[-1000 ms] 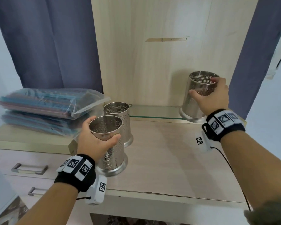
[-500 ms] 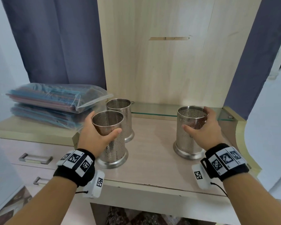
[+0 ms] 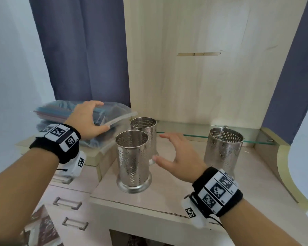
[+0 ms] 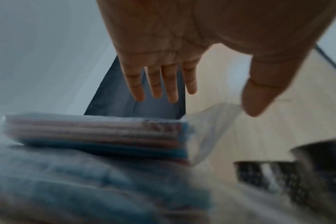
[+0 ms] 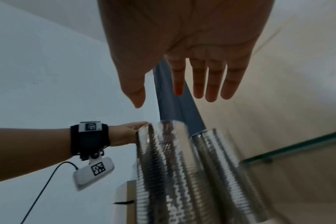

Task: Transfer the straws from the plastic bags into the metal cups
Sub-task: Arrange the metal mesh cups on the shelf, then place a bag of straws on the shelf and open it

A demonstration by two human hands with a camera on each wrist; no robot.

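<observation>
Three perforated metal cups stand upright on the counter: a near one (image 3: 132, 157), one just behind it (image 3: 144, 128), and one to the right (image 3: 224, 150). Two clear plastic bags of coloured straws lie stacked at the left, the top bag (image 3: 117, 112) on the lower bag (image 3: 96, 142). My left hand (image 3: 103, 116) reaches over the top bag's right end, fingers straight above it and thumb by its edge. In the left wrist view the left hand's fingers (image 4: 159, 84) are spread above the bag (image 4: 96, 133), gripping nothing. My right hand (image 3: 158, 147) hovers empty with fingers spread between the cups.
A glass shelf (image 3: 194, 130) runs along the wooden back panel (image 3: 194, 86) behind the cups. Dark curtains (image 3: 82, 50) hang on both sides. Drawers with metal handles (image 3: 68, 203) sit below the bags. Bare counter (image 3: 176, 183) lies between the near cup and the right cup.
The right hand set its cup down on the counter, let go and moved left to the middle. The left hand released the near cup and reached up to the top bag.
</observation>
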